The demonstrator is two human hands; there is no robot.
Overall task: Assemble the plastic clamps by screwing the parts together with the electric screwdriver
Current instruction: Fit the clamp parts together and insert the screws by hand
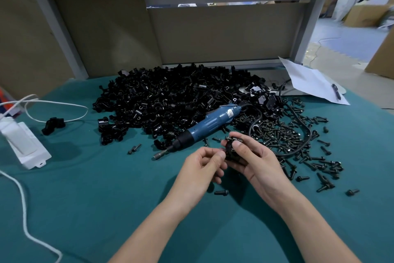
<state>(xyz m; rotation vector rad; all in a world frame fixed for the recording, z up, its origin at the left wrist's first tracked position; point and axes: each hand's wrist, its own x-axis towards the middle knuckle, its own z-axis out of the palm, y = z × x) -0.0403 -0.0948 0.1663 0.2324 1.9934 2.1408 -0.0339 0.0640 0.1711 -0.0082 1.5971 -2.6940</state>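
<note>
My right hand (253, 160) grips a black plastic clamp (231, 148) just above the green mat, thumb on top, with a screw sticking out of the clamp's upper edge. My left hand (204, 164) has its fingertips pinched against the clamp's left side. The blue electric screwdriver (210, 125) lies on the mat just beyond both hands, bit pointing left and down, untouched. A large heap of black clamp parts (170, 100) fills the middle of the mat. Several black screws (294, 141) lie scattered to the right.
A white power box (23, 143) with white cords sits at the left edge. One assembled clamp (53, 125) lies near it. A paper sheet with a pen (313, 81) lies at the back right. The screwdriver's black cable (307, 132) loops through the screws. Loose screws (221, 192) lie near my wrists.
</note>
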